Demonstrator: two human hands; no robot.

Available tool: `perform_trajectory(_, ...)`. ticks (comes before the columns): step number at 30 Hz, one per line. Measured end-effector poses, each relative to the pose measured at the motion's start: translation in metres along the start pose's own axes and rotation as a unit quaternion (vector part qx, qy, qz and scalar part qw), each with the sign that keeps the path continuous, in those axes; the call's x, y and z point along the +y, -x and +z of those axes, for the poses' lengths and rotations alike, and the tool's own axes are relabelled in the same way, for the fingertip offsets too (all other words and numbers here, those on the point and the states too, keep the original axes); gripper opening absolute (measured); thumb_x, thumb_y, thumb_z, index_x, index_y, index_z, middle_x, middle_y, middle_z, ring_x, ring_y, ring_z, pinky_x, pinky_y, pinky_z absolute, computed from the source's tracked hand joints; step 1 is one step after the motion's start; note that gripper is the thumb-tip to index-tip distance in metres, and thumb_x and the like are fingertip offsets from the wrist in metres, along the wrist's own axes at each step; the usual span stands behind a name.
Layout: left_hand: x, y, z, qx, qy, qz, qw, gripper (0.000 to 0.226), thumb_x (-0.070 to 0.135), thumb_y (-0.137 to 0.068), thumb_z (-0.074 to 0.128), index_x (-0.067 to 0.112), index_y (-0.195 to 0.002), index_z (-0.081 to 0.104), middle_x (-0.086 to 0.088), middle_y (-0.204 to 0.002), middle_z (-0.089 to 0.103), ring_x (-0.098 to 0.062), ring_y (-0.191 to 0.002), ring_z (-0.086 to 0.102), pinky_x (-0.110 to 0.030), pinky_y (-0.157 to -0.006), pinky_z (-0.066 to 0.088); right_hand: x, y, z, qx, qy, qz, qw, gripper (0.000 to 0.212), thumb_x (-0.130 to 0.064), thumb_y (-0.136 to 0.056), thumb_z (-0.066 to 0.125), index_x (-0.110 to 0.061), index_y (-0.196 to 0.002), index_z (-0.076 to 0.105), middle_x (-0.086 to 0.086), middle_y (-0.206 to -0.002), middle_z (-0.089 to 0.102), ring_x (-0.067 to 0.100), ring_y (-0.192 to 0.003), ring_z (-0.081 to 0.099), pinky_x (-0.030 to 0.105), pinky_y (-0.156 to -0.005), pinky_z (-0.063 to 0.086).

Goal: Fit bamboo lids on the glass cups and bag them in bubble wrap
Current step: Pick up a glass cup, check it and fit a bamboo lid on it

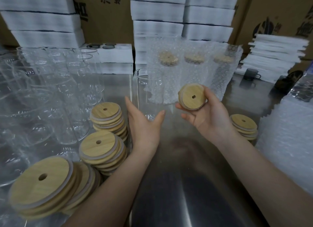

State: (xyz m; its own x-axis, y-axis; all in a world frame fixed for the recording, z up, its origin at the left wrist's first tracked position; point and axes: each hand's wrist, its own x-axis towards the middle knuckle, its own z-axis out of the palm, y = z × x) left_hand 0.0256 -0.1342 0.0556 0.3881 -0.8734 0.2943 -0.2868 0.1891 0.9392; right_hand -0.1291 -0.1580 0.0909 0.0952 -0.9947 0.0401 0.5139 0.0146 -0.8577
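A clear glass cup [147,84] stands upright and uncovered on the steel table [186,176]. My left hand [144,123] cups its lower part, with straight fingers on its left side and the thumb on its right. To the right of the cup, my right hand [208,115] holds one round bamboo lid [192,96] with a centre hole, tilted toward me. Behind them stand three lidded cups in bubble wrap bags [191,70].
Several stacks of bamboo lids [101,147] lie at the left, one more lid stack [243,126] at the right. Many empty glass cups [50,98] crowd the left. Bubble wrap bags [288,142] pile at the right. White foam trays [157,13] and cardboard boxes stand behind.
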Motion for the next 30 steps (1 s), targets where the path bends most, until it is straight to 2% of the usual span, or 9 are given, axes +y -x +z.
perform_trajectory(2,-0.003,-0.003,0.0,0.006,-0.009,0.005,1.0,0.099,0.021,-0.078,0.081,0.006,-0.152,0.016,-0.012,-0.154,0.034,-0.024,-0.143,0.032,-0.039,-0.117,0.028,-0.001,0.0,0.001,0.001,-0.039,0.006,0.999,0.047,-0.037,-0.103,0.043,-0.009,-0.14,0.045,0.02,-0.128,0.063,0.037,-0.094,0.071,0.035,-0.063,0.059)
perform_trajectory(4,-0.004,-0.003,0.001,0.02,-0.009,0.011,1.0,0.091,0.02,-0.075,0.083,0.007,-0.147,0.028,-0.009,-0.146,0.044,-0.022,-0.136,0.04,-0.036,-0.114,0.032,-0.002,0.001,0.003,-0.003,-0.081,0.015,0.997,0.041,-0.033,-0.101,0.046,-0.006,-0.131,0.053,0.023,-0.129,0.061,0.037,-0.098,0.069,0.039,-0.073,0.06)
perform_trajectory(7,-0.004,-0.002,0.001,0.034,-0.004,0.018,0.999,0.09,0.019,-0.073,0.084,0.011,-0.145,0.032,-0.004,-0.144,0.044,-0.016,-0.134,0.041,-0.025,-0.11,0.031,-0.004,0.002,0.008,-0.005,-0.132,0.007,0.991,0.026,-0.024,-0.099,0.049,-0.007,-0.113,0.062,0.021,-0.117,0.065,0.031,-0.099,0.069,0.041,-0.083,0.058)
perform_trajectory(11,-0.003,0.001,0.001,0.044,-0.03,0.056,0.997,0.092,0.017,-0.07,0.086,0.015,-0.145,0.034,-0.002,-0.143,0.045,-0.016,-0.133,0.041,-0.027,-0.111,0.031,-0.004,0.004,0.013,-0.004,-0.131,-0.03,0.991,0.025,-0.019,-0.099,0.043,-0.01,-0.112,0.064,0.014,-0.105,0.07,0.025,-0.104,0.066,0.038,-0.087,0.055)
perform_trajectory(16,-0.001,0.004,0.0,0.051,-0.074,0.1,0.991,0.091,0.01,-0.068,0.085,0.014,-0.145,0.037,-0.005,-0.142,0.045,-0.02,-0.133,0.039,-0.027,-0.112,0.028,-0.005,0.008,0.017,-0.008,-0.057,-0.099,0.993,0.032,-0.016,-0.101,0.038,-0.017,-0.124,0.06,0.008,-0.13,0.056,0.023,-0.134,0.049,0.038,-0.109,0.042)
perform_trajectory(19,0.0,0.006,-0.001,0.053,-0.103,0.122,0.986,0.088,0.007,-0.069,0.084,0.015,-0.144,0.038,-0.004,-0.144,0.044,-0.02,-0.136,0.035,-0.025,-0.113,0.023,-0.007,0.012,0.019,-0.011,0.017,-0.145,0.989,0.034,-0.015,-0.101,0.04,-0.022,-0.129,0.057,0.006,-0.136,0.051,0.024,-0.131,0.049,0.038,-0.113,0.039)
perform_trajectory(24,0.003,0.008,0.0,0.05,-0.152,0.15,0.976,0.086,0.005,-0.068,0.082,0.015,-0.143,0.041,-0.007,-0.146,0.043,-0.025,-0.139,0.033,-0.036,-0.116,0.023,-0.003,0.016,0.021,-0.015,0.184,-0.222,0.958,0.042,-0.023,-0.087,0.047,-0.036,-0.126,0.056,-0.008,-0.141,0.05,0.013,-0.135,0.045,0.041,-0.115,0.038)
perform_trajectory(28,0.005,0.008,0.0,0.043,-0.171,0.165,0.97,0.085,0.001,-0.066,0.081,0.013,-0.141,0.043,-0.009,-0.147,0.042,-0.029,-0.14,0.033,-0.04,-0.116,0.021,0.003,0.013,0.017,-0.029,0.269,-0.255,0.929,0.044,-0.022,-0.089,0.05,-0.036,-0.13,0.055,-0.001,-0.142,0.049,0.016,-0.136,0.044,0.048,-0.117,0.032)
perform_trajectory(30,0.005,0.008,0.0,0.041,-0.172,0.164,0.971,0.086,0.001,-0.066,0.081,0.014,-0.141,0.043,-0.009,-0.148,0.042,-0.029,-0.141,0.032,-0.038,-0.117,0.02,0.004,0.013,0.016,-0.029,0.301,-0.267,0.915,0.044,-0.019,-0.09,0.05,-0.032,-0.132,0.054,0.001,-0.139,0.05,0.012,-0.133,0.045,0.042,-0.117,0.033)
